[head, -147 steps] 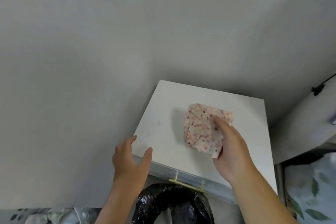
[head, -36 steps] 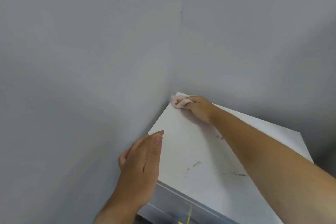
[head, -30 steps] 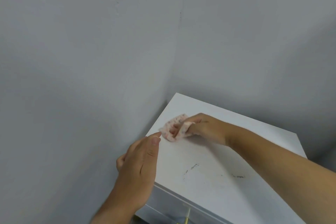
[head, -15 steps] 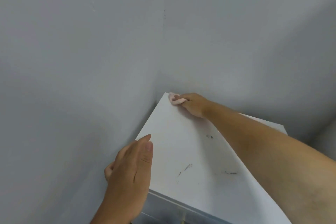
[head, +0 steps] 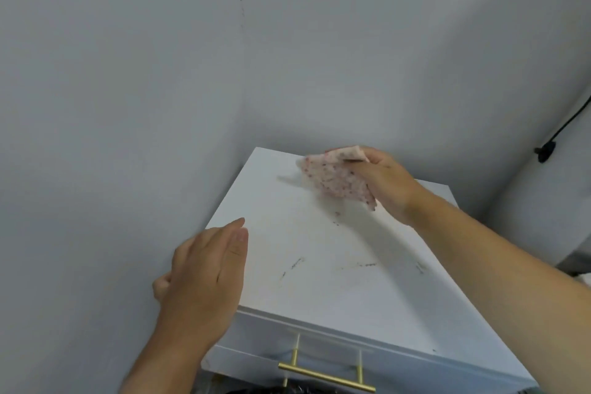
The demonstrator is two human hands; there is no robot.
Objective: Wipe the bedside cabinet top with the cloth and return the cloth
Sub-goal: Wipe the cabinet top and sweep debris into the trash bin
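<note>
The white bedside cabinet top fills the lower middle, set into a wall corner. Dark scuff marks streak its front half. My right hand grips the pink speckled cloth near the back edge, right of the far left corner; the cloth hangs from my fingers down to the surface. My left hand rests flat on the cabinet's left edge, thumb on top, fingers curled over the side, holding nothing.
Grey walls meet in a corner right behind the cabinet. A gold drawer handle sticks out of the front below. A black cable with a plug hangs on the right wall. A dark bag shows at the bottom edge.
My right hand has pulled the cloth out of the far left corner, rightward along the back edge, and the cloth has partly unfolded. My left hand stays on the left edge.
</note>
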